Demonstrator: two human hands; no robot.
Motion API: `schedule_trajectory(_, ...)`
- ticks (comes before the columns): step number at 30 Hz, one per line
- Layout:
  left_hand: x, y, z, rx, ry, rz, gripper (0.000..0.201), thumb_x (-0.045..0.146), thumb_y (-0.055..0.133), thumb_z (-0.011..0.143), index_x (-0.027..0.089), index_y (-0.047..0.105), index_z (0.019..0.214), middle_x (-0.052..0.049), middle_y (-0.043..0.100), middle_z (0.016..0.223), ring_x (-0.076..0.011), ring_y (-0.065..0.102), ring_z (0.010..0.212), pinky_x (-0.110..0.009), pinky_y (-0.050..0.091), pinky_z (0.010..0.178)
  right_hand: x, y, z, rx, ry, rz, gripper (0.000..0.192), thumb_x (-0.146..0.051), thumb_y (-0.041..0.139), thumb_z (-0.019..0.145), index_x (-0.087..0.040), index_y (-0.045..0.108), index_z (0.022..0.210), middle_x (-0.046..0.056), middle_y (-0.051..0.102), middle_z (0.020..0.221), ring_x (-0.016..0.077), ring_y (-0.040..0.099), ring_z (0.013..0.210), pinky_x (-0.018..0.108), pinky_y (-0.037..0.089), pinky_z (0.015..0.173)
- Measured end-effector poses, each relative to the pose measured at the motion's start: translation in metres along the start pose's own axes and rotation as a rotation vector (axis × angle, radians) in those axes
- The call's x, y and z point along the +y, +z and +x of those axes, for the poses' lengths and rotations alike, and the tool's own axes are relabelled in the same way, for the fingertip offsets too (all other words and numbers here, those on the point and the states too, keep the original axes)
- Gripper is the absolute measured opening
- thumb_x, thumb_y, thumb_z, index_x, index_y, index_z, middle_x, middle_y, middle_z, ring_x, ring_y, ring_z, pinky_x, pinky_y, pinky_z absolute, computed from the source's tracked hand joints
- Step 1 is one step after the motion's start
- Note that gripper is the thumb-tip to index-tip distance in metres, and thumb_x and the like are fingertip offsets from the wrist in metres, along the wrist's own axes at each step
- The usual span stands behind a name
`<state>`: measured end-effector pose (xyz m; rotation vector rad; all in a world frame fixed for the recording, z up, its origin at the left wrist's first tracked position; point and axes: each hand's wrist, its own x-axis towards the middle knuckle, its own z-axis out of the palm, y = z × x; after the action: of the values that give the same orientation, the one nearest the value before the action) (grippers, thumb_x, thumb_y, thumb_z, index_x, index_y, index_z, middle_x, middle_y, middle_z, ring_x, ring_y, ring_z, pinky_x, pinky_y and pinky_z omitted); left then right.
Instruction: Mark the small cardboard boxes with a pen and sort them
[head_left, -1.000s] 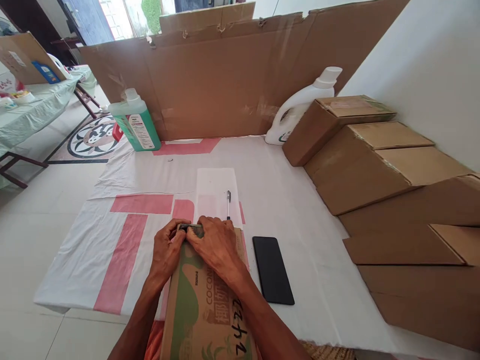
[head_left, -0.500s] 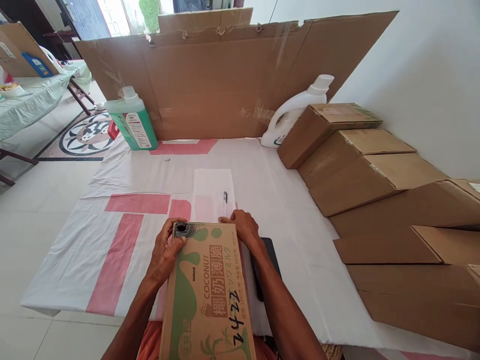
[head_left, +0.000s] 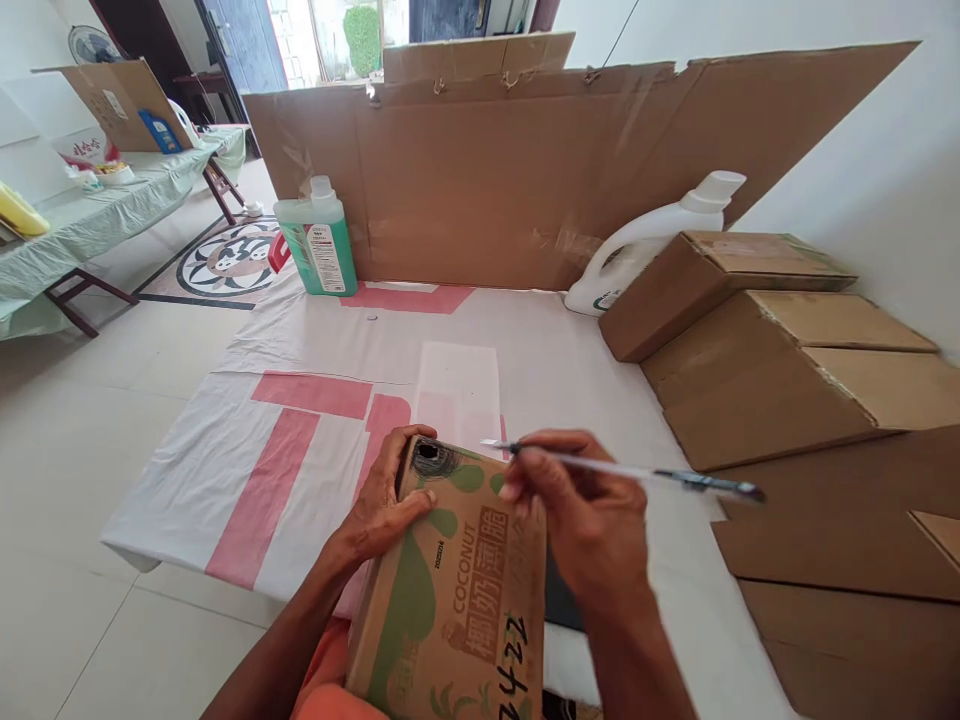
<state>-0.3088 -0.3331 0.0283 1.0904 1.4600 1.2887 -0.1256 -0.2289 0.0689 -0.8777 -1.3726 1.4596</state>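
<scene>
A brown cardboard box (head_left: 420,620) with green print, the word COCONUT and handwritten black digits stands tilted near my lap. My left hand (head_left: 390,500) grips its upper left edge, thumb on the front face, beside a dark hole ringed with black scribble (head_left: 435,459). My right hand (head_left: 581,500) is closed around a pen (head_left: 634,470) above the box's upper right corner. The pen lies nearly level, one end pointing left, the clip end out to the right, slightly blurred. Behind the box, a sheet of white paper (head_left: 459,385) lies on the table.
A white and red cloth (head_left: 315,340) covers the table. At its back stand a cardboard panel (head_left: 465,180), a green liquid bottle (head_left: 326,245) and a white jug (head_left: 645,240). Cardboard boxes (head_left: 750,390) line the right side. A black flat object (head_left: 562,595) is partly hidden by my right arm.
My right hand has left the box's edge and picked up the pen from the paper, bringing it over the box. My left hand still holds the box, and the view has shifted left.
</scene>
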Motion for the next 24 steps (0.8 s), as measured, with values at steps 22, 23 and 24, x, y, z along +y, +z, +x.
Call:
schedule_trajectory(22, 0.016, 0.007, -0.011, 0.007, 0.112, 0.060, 0.059, 0.022, 0.064, 0.076, 0.023, 0.054, 0.134, -0.009, 0.061, 0.123, -0.0325, 0.058, 0.119, -0.044, 0.044, 0.105, 0.012, 0.026, -0.050, -0.081, 0.003, -0.215, 0.024, -0.044, 0.065, 0.100, -0.023, 0.073, 0.093, -0.001, 0.069, 0.065, 0.0140, 0.064, 0.054, 0.023, 0.050, 0.052)
schedule_trajectory(23, 0.015, 0.007, -0.011, 0.009, 0.110, 0.063, 0.060, 0.023, 0.064, 0.075, 0.023, 0.054, 0.134, -0.010, 0.061, 0.123, -0.0330, 0.057, 0.120, -0.045, 0.044, 0.106, 0.012, 0.022, -0.049, -0.062, -0.001, -0.240, 0.026, -0.046, 0.065, 0.100, -0.023, 0.072, 0.091, -0.001, 0.069, 0.064, 0.0142, 0.064, 0.054, 0.023, 0.049, 0.052)
schedule_trajectory(24, 0.014, 0.006, -0.011, 0.010, 0.109, 0.064, 0.060, 0.024, 0.064, 0.075, 0.023, 0.054, 0.135, -0.010, 0.060, 0.124, -0.0332, 0.057, 0.120, -0.045, 0.043, 0.106, 0.013, 0.019, -0.048, -0.039, -0.008, -0.264, 0.028, -0.047, 0.064, 0.100, -0.023, 0.072, 0.090, -0.001, 0.068, 0.063, 0.0143, 0.064, 0.054, 0.023, 0.048, 0.052)
